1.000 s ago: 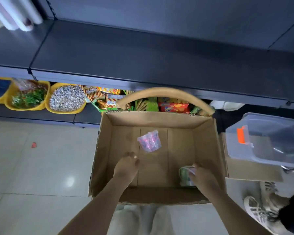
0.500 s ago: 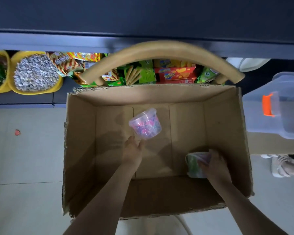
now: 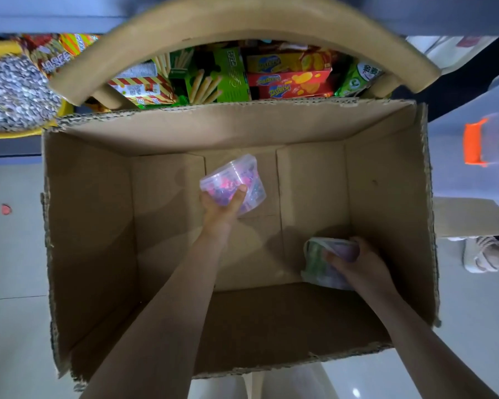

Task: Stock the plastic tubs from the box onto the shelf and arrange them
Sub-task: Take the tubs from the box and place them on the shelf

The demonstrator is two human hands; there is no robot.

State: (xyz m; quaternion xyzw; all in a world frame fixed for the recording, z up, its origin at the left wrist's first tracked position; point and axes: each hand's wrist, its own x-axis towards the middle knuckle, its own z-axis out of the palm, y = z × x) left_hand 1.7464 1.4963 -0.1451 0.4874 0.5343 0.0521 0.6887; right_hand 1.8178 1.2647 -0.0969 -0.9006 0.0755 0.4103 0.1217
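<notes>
An open cardboard box (image 3: 90, 226) fills the view, and both my arms reach into it. My left hand (image 3: 222, 208) grips a clear plastic tub of pink and purple pieces (image 3: 234, 180) lying on its side near the middle of the box floor. A second clear tub with green contents (image 3: 317, 260) lies at the near right corner, and my right hand (image 3: 357, 263) is closed over it. The dark shelf edge (image 3: 55, 15) runs along the top of the view.
A curved wooden chair back (image 3: 242, 15) arches over the box's far edge. Behind it a lower shelf holds snack boxes (image 3: 288, 79) and a yellow bowl of seeds (image 3: 15, 93). A clear storage bin with an orange latch (image 3: 476, 142) stands to the right, near another person's sandalled foot (image 3: 484, 254).
My head has moved down and closer to the box. My left hand reached forward and closed on the pink tub. My right hand stayed on the green tub.
</notes>
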